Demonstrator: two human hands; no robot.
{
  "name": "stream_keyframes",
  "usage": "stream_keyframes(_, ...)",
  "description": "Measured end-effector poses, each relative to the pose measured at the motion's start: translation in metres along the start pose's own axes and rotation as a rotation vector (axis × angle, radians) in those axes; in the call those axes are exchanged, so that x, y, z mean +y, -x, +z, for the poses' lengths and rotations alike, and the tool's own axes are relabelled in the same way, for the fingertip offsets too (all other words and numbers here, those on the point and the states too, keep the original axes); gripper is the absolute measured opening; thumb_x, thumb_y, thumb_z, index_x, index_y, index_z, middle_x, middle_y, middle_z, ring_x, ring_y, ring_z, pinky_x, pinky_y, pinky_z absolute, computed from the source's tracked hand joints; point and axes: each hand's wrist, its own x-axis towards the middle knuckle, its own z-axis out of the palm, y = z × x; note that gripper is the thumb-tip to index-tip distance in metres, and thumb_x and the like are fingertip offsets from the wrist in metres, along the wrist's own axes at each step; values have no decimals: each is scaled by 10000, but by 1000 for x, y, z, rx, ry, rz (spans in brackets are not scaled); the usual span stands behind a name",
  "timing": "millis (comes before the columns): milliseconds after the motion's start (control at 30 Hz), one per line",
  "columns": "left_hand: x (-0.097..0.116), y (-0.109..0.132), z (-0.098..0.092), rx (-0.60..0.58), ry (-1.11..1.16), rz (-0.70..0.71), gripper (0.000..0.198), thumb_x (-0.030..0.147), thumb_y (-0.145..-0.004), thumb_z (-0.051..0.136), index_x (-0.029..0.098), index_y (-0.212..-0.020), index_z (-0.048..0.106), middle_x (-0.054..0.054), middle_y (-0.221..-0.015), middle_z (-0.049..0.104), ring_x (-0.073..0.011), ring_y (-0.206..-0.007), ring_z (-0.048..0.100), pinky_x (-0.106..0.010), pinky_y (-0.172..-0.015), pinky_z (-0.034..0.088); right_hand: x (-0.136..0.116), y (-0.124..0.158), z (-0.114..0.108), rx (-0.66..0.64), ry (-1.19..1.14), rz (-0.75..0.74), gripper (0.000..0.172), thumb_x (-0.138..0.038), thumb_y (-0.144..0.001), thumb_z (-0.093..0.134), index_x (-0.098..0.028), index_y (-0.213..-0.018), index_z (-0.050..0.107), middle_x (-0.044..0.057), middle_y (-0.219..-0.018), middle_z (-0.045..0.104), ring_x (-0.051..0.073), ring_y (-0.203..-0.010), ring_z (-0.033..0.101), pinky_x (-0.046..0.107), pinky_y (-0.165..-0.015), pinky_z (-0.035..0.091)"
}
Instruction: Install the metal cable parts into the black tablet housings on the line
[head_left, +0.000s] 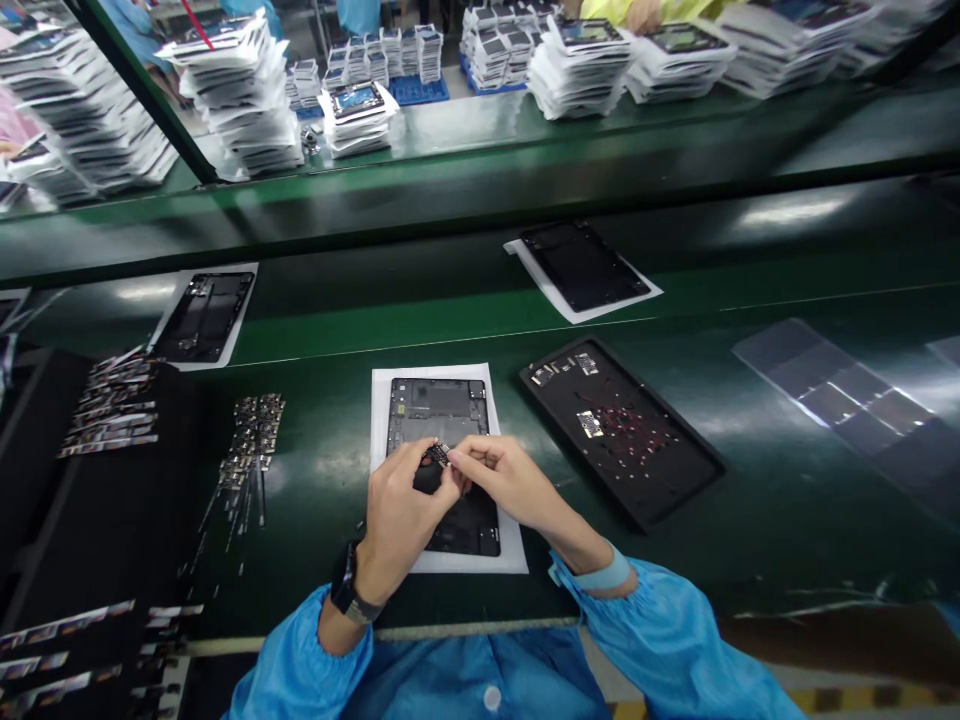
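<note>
Between the fingertips of both hands is a small circuit board (438,454), dark with bright metal spots. My left hand (405,500) pinches it from the left, and my right hand (506,480) grips its right end with thumb and forefinger. Both hands hover over a black tablet back cover (465,530), inner side up. Under that cover lies a white paper sheet (514,550). My fingers hide the middle of the cover. To the right sits a black tray (637,470) with small boards and thin red-and-black pieces.
Small circuit boards (251,430) with thin strips lie in a pile at left. Beside them stands a black holder with flex strips (112,405). Two more covers (581,265) rest on paper further back. Clear film sheets (847,400) lie right. Paper-layered stacks (240,100) line the back shelf.
</note>
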Motion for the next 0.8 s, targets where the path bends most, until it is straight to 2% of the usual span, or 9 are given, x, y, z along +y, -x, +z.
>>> stream_keyframes(100, 0, -4, -4, -57, 121, -68, 241, 211, -774, 689, 205, -1015, 672, -47, -890, 747, -205, -835, 706, -310, -801, 549, 0, 0, -1, -22, -4, 1, 472, -622, -869, 619, -177, -714, 629, 29, -660, 660, 154, -614, 618, 287, -629, 529)
stream_keyframes(167, 0, -10, -11, -157, 239, -116, 286, 217, -767, 700, 194, -1050, 671, -25, -830, 737, -181, -780, 698, -286, -773, 546, -2, 0, -3, -53, 9, -6, 460, -607, -878, 617, -172, -728, 633, 27, -661, 657, 150, -605, 612, 283, -622, 515)
stream_keyframes(233, 1, -15, -24, -254, 340, -158, 231, 227, -778, 690, 182, -1004, 691, -12, -756, 722, -160, -707, 682, -263, -722, 539, -4, 1, -6, -80, 55, -34, 439, -576, -904, 596, -173, -738, 645, 29, -680, 657, 154, -629, 615, 285, -637, 506)
stream_keyframes(300, 4, -19, -42, -291, 420, -209, 127, 245, -787, 696, 172, -891, 697, -17, -712, 717, -157, -667, 681, -253, -675, 534, -5, 5, -12, -48, 131, -80, 401, -518, -954, 535, -177, -798, 677, 48, -760, 680, 172, -706, 630, 301, -683, 502)
stream_keyframes(400, 10, -19, -72, -154, 538, -299, 143, 271, -769, 756, 169, -816, 667, -34, -728, 733, -184, -704, 716, -262, -675, 548, -3, 14, -21, 63, 330, -145, 285, -408, -978, 522, -195, -933, 706, 77, -906, 706, 209, -848, 630, 344, -775, 486)
stream_keyframes(533, 10, -17, -92, 196, 686, -280, 180, 278, -744, 799, 173, -807, 666, -46, -839, 751, -197, -819, 726, -288, -762, 567, 13, 29, -22, 35, 581, -184, 87, -285, -908, 647, -218, -926, 700, 71, -913, 705, 241, -912, 590, 381, -823, 462)
stream_keyframes(600, 3, -19, -88, 301, 732, -269, 189, 267, -718, 813, 161, -789, 674, -36, -850, 730, -145, -743, 691, -244, -706, 553, 20, 34, -16, 30, 645, -197, 58, -220, -902, 630, -226, -883, 685, 64, -889, 698, 242, -898, 574, 384, -818, 452)
stream_keyframes(667, -5, -20, -77, 332, 795, -318, 230, 260, -691, 826, 150, -832, 680, -8, -794, 687, -88, -617, 616, -197, -592, 509, 24, 36, -9, 56, 677, -213, 124, -167, -902, 588, -230, -830, 666, 59, -848, 688, 239, -869, 560, 379, -804, 438)
stream_keyframes(800, -16, -15, -52, 346, 943, -402, 372, 245, -675, 822, 180, -984, 628, 30, -752, 640, -89, -600, 612, -200, -563, 510, 25, 39, 1, 99, 599, -206, 164, -144, -890, 554, -229, -773, 632, 38, -769, 664, 223, -816, 555, 351, -765, 425)
